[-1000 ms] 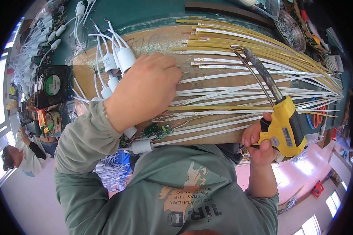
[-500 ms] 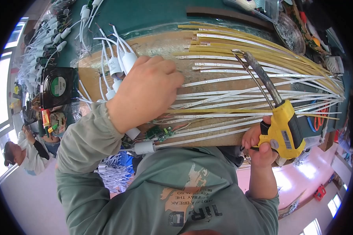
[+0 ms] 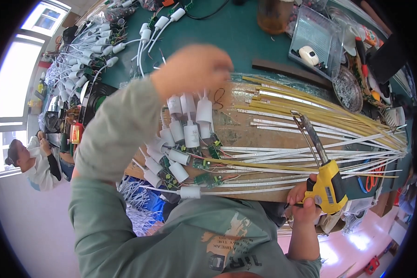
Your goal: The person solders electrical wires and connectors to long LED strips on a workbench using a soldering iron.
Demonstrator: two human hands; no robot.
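My right hand (image 3: 305,200) grips a yellow soldering gun (image 3: 329,187) by its handle. The gun's long metal tip and thin side tube point away from me over the strips. My left hand (image 3: 194,67), smeared by motion, hovers past the far end of several white cylindrical housings (image 3: 191,135); whether it holds anything is unclear. Small green circuit boards (image 3: 214,149) stick out of these housings, with thin wires leading to white LED strips (image 3: 273,153). Yellow-backed strips (image 3: 282,104) lie fanned beyond them on the brown work board (image 3: 231,130).
A clear plastic tray (image 3: 317,39) with a white object, a dark bar (image 3: 289,73) and a round metal dish (image 3: 347,88) lie at the far right. More white housings (image 3: 85,58) with cables pile up at far left. A black fan (image 3: 95,99) stands nearby. Another person (image 3: 37,160) sits at left.
My left hand has lifted off the white housings and swung away from me, uncovering them and their circuit boards. My right hand still holds the soldering gun. The whole view has shifted.
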